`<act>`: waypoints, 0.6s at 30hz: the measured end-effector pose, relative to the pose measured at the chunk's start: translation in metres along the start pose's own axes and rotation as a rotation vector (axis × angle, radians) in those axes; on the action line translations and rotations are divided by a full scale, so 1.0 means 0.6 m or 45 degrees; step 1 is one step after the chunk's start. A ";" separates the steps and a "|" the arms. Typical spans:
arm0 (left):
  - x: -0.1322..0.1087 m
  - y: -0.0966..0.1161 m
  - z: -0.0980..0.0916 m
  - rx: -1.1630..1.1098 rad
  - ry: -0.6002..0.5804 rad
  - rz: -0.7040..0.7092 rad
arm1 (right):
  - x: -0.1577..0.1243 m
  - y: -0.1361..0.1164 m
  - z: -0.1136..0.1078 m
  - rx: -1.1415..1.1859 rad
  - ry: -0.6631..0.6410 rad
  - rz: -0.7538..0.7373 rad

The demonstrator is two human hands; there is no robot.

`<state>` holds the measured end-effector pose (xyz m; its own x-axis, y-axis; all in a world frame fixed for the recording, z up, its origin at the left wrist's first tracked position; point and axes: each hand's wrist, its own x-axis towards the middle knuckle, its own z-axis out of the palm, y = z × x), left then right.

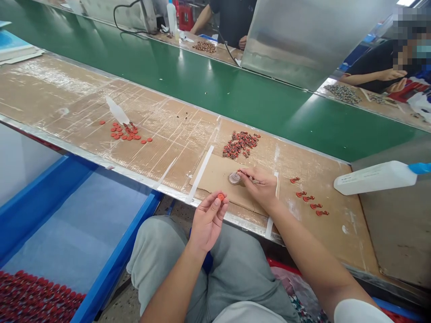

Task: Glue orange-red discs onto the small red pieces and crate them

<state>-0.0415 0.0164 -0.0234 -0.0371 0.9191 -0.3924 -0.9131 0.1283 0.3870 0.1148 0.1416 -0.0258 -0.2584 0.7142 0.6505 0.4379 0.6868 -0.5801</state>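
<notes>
My left hand (208,220) pinches a small red-orange disc (221,196) between thumb and fingertips. My right hand (259,188) rests on a cardboard sheet (218,177), gripping a thin tool (251,179) whose tip reaches a small round dish (234,177) of pale, glue-like stuff. Beyond the sheet lies a heap of red-and-black metal parts (241,144). Several single red parts (310,198) stand in a loose row to my right. Further left, flat red discs (123,133) are scattered near a white squeeze bottle (117,110) lying on its side.
The taped brown bench (175,148) runs beside a green conveyor belt (202,85). A large white bottle with a blue nozzle (375,178) lies at right. A blue bin (77,224) holding red parts (33,298) sits lower left. Co-workers (232,22) sit beyond a metal divider (313,40).
</notes>
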 end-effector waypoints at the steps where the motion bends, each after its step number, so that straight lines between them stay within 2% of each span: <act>1: 0.000 0.000 0.000 0.001 0.002 0.000 | 0.000 0.001 0.000 0.000 -0.010 0.000; 8: 0.000 0.001 0.001 0.001 0.013 0.005 | 0.002 0.002 -0.001 -0.027 -0.082 -0.001; 18: -0.001 0.000 0.000 0.016 0.015 0.018 | 0.003 0.000 -0.002 -0.040 -0.084 0.048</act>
<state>-0.0414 0.0161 -0.0229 -0.0553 0.9163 -0.3967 -0.9072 0.1199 0.4034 0.1151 0.1425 -0.0241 -0.2969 0.7476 0.5941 0.4750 0.6554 -0.5873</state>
